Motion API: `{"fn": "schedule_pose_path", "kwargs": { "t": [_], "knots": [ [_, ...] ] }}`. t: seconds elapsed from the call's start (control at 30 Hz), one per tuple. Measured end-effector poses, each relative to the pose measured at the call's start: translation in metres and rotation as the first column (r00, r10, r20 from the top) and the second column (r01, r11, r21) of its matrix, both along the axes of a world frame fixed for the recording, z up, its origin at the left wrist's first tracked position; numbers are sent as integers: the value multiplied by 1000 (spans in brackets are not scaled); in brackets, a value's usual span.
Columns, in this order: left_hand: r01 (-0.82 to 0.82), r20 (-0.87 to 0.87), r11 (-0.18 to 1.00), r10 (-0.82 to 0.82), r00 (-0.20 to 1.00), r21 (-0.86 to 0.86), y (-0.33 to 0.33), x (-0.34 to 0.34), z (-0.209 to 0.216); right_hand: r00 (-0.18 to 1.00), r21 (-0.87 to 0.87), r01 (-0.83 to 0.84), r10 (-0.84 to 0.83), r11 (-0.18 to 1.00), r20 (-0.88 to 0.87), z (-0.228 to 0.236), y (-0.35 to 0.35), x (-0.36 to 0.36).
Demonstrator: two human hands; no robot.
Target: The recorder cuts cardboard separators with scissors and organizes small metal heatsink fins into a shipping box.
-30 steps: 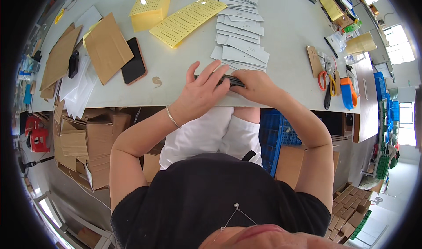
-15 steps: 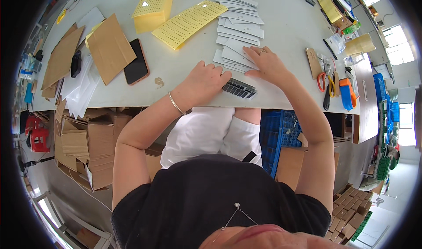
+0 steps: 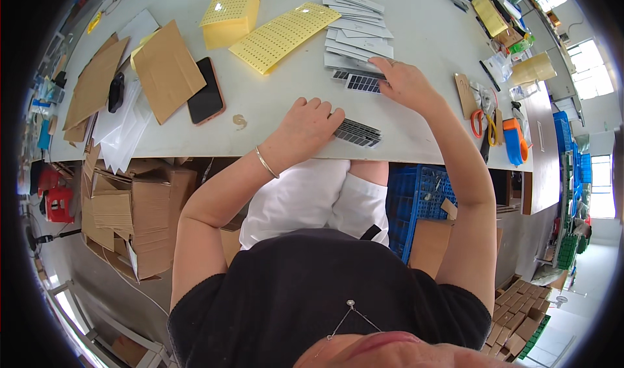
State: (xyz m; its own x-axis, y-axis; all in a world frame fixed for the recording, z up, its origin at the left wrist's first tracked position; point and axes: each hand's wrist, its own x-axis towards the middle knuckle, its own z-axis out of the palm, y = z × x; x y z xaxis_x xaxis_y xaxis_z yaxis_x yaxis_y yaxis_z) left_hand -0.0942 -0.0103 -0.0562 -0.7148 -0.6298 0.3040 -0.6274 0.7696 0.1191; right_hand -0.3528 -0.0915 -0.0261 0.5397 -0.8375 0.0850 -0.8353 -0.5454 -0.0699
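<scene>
Near the table's front edge, my left hand (image 3: pixel 304 129) is closed on the left end of a small stack of cards (image 3: pixel 357 134) printed with dark grids. Farther out and to the right, my right hand (image 3: pixel 409 87) pinches the right edge of another dark-gridded card (image 3: pixel 364 84). Its gridded face shows, with part of a second one beside it. These cards lie at the near end of a long overlapping row of white cards (image 3: pixel 359 33) stretching away across the table. My right fingertips partly hide where they meet.
Left of the row lie a yellow dotted sheet (image 3: pixel 286 37) and a banded yellow stack (image 3: pixel 231 14). A phone (image 3: pixel 207 92) and cardboard pieces (image 3: pixel 168 72) are at the left. Scissors (image 3: pixel 478 122) and an orange-blue tape dispenser (image 3: pixel 515 142) sit at the right.
My right hand has moved slightly away from me and closed on a card. Dark-gridded faces now show where white cards lay at the row's near end. My left hand keeps its stack.
</scene>
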Motion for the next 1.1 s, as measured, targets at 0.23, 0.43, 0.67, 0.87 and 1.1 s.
{"fn": "schedule_pose_path", "kwargs": {
  "t": [0.23,0.43,0.67,0.87,1.1],
  "knots": [
    [-6,-32,1000,5,999,-26,2,1,-4,992,-84,-112,117,990,55,-14,11,-5],
    [-9,-28,1000,9,1000,-4,5,5,-8,981,-75,-84,96,994,168,-9,24,-1],
    [-75,-152,950,30,988,-302,15,4,-8,925,223,-188,97,957,367,-3,58,42],
    [-87,69,992,93,993,-88,-5,1,13,935,629,-249,13,736,355,11,30,43],
    [19,81,998,-24,996,64,-23,-4,10,996,20,55,-57,998,67,-30,-53,4]
  ]
}}
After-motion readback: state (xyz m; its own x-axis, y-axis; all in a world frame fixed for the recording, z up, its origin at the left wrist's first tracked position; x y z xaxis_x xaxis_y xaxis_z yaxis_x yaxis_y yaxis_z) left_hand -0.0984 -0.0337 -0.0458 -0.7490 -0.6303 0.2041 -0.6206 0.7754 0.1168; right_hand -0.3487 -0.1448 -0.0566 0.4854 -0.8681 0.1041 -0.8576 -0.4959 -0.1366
